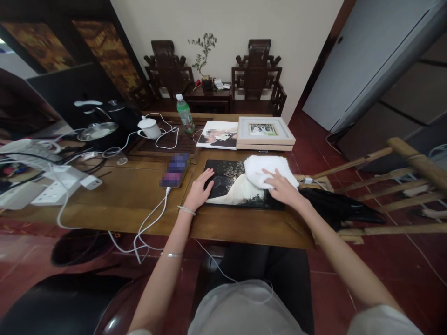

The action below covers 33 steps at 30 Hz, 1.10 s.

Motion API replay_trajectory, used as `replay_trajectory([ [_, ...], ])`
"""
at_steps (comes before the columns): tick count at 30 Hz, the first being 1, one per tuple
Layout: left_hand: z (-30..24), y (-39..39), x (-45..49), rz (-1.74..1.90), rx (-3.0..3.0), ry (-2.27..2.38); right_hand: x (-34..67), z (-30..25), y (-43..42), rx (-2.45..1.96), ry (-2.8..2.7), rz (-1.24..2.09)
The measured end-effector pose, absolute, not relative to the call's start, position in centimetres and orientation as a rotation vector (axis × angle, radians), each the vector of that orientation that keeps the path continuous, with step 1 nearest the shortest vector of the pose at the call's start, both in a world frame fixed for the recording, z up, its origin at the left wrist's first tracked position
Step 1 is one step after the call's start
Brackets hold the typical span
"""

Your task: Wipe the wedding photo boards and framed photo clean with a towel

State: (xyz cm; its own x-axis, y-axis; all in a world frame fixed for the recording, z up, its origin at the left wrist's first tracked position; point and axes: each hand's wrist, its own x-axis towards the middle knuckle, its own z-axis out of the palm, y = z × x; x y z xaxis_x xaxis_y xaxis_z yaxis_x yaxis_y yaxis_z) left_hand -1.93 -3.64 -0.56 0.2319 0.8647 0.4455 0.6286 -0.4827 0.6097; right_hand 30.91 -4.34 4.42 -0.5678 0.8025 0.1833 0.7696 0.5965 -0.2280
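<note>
A dark photo panel (223, 184) with a white dress in its picture lies flat near the table's front edge. My left hand (199, 190) rests against its left end, fingers stretched out and holding nothing. On the panel's upper right part lies a folded white cloth (268, 168), which covers that corner. My right hand (283, 187) is on the cloth's lower side, pressing and gripping it, with the index finger stretched over the top. Part of the right fingers is hidden in the cloth.
Behind the panel are a white-edged photo print (218, 135) and stacked picture frames (267, 132). A phone (175, 170) on a charging cable lies to the left. A green-labelled bottle (185, 114), a lidded white cup (149, 128) and a power strip (57, 186) stand farther left.
</note>
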Motion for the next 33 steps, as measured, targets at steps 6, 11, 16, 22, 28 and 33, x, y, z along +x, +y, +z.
replay_trajectory([
  [6,-0.4,-3.7,-1.9,1.109,2.212,1.405,29.8,4.1,0.7,-1.437,-2.564,0.045],
  [11,-0.6,-3.6,-1.8,1.127,2.209,1.398,28.8,3.6,-4.3,-1.388,-2.615,-0.036],
  [16,-0.7,-3.5,-1.8,1.127,2.21,1.397,28.2,3.2,-12.8,-1.26,-2.626,-0.039],
  [22,-0.7,-3.6,-1.8,1.117,2.216,1.394,28.8,3.8,-14.6,-1.161,-2.651,0.085],
  [28,-0.7,-3.6,-2.0,1.125,2.213,1.401,29.5,4.0,-6.1,-1.252,-2.59,0.098],
  [33,-0.6,-3.7,-2.0,1.125,2.2,1.399,29.3,4.0,0.9,-1.317,-2.551,0.085],
])
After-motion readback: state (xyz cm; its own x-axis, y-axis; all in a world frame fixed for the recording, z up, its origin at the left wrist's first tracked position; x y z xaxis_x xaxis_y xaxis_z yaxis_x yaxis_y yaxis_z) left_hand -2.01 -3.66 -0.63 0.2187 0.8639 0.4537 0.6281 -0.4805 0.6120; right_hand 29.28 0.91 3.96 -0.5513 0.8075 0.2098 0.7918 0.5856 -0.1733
